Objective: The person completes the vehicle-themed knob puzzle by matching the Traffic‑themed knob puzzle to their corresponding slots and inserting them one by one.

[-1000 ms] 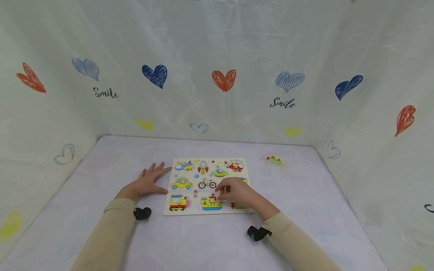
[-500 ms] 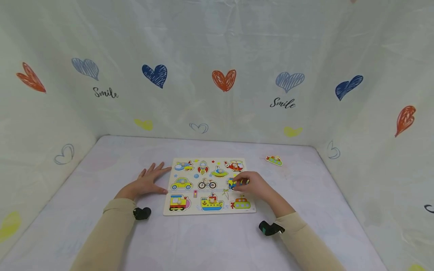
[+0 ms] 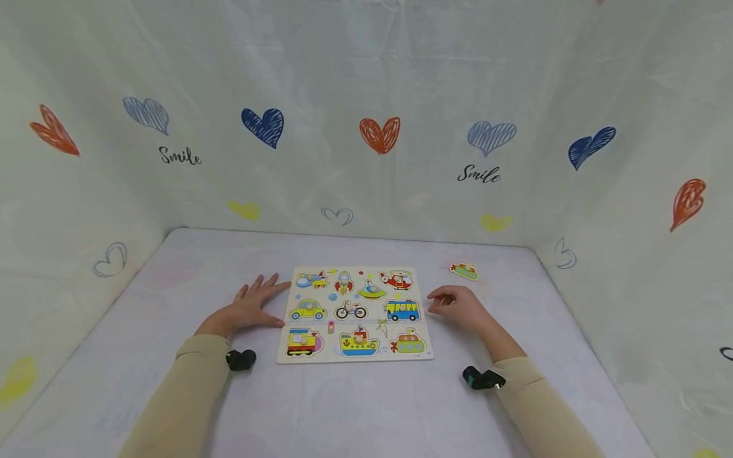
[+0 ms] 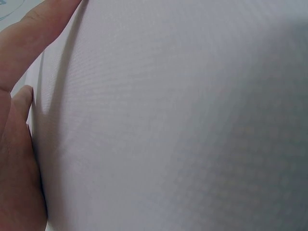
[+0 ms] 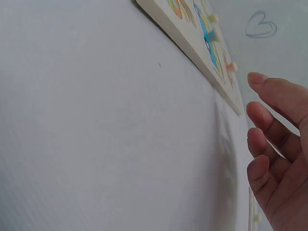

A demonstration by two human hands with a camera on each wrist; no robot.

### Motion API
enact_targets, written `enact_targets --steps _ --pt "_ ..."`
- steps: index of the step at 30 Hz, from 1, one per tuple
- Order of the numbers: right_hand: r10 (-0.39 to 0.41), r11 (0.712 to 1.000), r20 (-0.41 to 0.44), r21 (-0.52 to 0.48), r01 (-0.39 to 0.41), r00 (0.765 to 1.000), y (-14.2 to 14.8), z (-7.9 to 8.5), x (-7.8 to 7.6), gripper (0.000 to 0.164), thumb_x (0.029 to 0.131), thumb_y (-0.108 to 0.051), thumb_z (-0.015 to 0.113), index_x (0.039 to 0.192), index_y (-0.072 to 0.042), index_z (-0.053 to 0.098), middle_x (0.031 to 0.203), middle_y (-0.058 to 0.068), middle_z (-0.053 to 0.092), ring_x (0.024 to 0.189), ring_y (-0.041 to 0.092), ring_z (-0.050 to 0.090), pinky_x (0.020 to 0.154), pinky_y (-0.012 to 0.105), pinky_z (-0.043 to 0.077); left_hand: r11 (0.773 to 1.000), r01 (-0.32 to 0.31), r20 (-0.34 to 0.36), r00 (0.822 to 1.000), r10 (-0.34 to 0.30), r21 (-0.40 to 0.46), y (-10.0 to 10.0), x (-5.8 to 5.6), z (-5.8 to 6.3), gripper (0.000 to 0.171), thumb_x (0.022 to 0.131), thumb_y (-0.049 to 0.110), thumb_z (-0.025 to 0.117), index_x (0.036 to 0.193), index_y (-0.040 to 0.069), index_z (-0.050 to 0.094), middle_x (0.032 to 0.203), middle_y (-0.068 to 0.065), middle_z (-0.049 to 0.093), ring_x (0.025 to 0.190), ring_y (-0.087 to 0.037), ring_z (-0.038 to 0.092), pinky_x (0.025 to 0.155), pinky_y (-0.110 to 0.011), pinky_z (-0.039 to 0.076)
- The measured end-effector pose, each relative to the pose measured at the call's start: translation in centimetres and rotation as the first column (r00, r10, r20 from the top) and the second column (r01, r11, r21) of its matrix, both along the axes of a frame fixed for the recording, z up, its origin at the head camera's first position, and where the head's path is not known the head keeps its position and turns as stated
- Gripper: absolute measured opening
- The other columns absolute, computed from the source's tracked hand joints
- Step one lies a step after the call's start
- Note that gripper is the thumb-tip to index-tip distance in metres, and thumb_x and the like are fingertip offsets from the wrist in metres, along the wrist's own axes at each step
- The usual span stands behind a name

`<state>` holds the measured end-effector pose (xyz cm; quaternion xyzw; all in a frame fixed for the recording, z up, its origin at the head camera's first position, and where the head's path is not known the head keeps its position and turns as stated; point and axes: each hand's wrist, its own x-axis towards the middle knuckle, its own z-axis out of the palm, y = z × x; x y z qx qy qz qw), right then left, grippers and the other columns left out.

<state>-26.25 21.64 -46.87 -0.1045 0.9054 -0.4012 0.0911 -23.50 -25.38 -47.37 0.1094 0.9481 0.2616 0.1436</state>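
Note:
A wooden peg puzzle board [image 3: 355, 366] with vehicle pieces lies flat on the table. My left hand [image 3: 252, 308] rests on the table with fingers spread, thumb and forefinger at the board's left edge. In the left wrist view, part of the left hand [image 4: 17, 159] lies along the cloth. Just off the board's right side hovers my right hand [image 3: 460, 308], its fingers loosely bent around nothing. A loose submarine piece [image 3: 464, 271] lies beyond that hand, at the upper right. The submarine recess [image 3: 408, 343] shows its printed picture; the bus piece [image 3: 403, 310] sits in its place.
A pale cloth covers the table [image 3: 355, 413]. Behind it and at both sides hangs a white curtain [image 3: 321, 63] printed with hearts. Small knobs [image 5: 214, 36] stand up from the seated pieces.
My right hand has moved from above the ship to the bus, then off the board to the right. The bus now shows fully in its place. The left hand has stayed put.

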Motion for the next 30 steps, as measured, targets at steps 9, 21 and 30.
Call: enact_targets --steps 9,21,30 --pt "-0.062 0.997 -0.054 -0.051 0.059 0.997 3.4 -0.5 -1.7 0.026 0.084 -0.010 0.076 0.108 0.000 0.071 0.083 0.003 0.065 0.074 0.019 0.058 0.061 0.025 0.050 1.000 0.002 0.002 1.000 -0.002 0.001 -0.1 -0.3 -0.3 0.096 0.074 0.038 0.084 0.152 0.011 0.034 0.160 -0.025 0.007 0.144 -0.046 -0.008 0.111 -0.062 -0.010" --pt "-0.208 0.971 -0.056 -0.129 0.199 0.977 5.9 -1.6 -3.9 0.033 0.084 -0.009 0.076 0.114 0.004 0.067 0.094 0.009 0.063 0.074 0.014 0.056 0.059 0.021 0.047 1.000 -0.002 0.002 1.000 0.002 0.010 -0.1 -0.3 -0.3 0.096 0.074 0.037 0.084 0.152 0.011 0.034 0.160 -0.024 0.006 0.144 -0.045 -0.008 0.112 -0.061 -0.010" --pt "-0.340 0.925 -0.013 -0.186 0.332 0.940 6.7 -1.9 -5.1 0.040 0.088 -0.013 0.073 0.124 0.003 0.062 0.105 0.013 0.061 0.079 0.010 0.057 0.064 0.018 0.050 1.000 -0.008 -0.003 1.000 0.008 0.000 0.0 -0.2 -0.1 0.096 0.074 0.037 0.084 0.151 0.011 0.034 0.160 -0.025 0.007 0.144 -0.046 -0.008 0.112 -0.061 -0.010"
